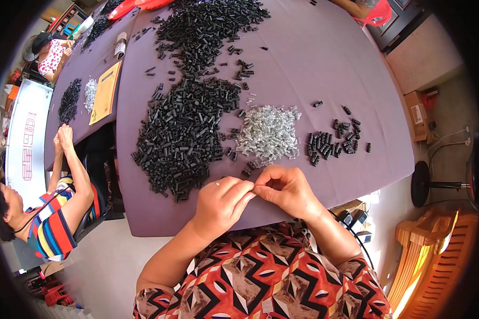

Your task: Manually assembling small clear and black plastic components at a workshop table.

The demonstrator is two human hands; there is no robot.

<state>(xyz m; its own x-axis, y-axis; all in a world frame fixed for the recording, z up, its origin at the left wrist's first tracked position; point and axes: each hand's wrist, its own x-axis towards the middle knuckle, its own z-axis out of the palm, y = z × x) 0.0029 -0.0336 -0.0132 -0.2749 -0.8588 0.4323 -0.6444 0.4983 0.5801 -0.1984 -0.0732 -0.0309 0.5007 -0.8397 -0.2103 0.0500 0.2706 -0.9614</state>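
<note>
My left hand (222, 202) and my right hand (290, 192) meet fingertip to fingertip just above the table's near edge. Both are closed in a pinch; whatever lies between the fingers is hidden or too small to name. Right beyond them is a heap of small silvery coil springs (269, 134). A large pile of short black plastic pieces (181, 135) spreads to the left of the springs. To the right, a smaller group of black pieces (324, 146) lies loosely together, and a few black pieces (246, 173) rest close to my fingertips.
A purple-grey cloth covers the table (351, 69); more black pieces (207, 26) fill its far side. At left, a seated person in a striped shirt (53, 218) works beside a yellow envelope (106, 91). Another person in a dotted top (52, 57) sits farther off. Wooden furniture (434, 255) stands right.
</note>
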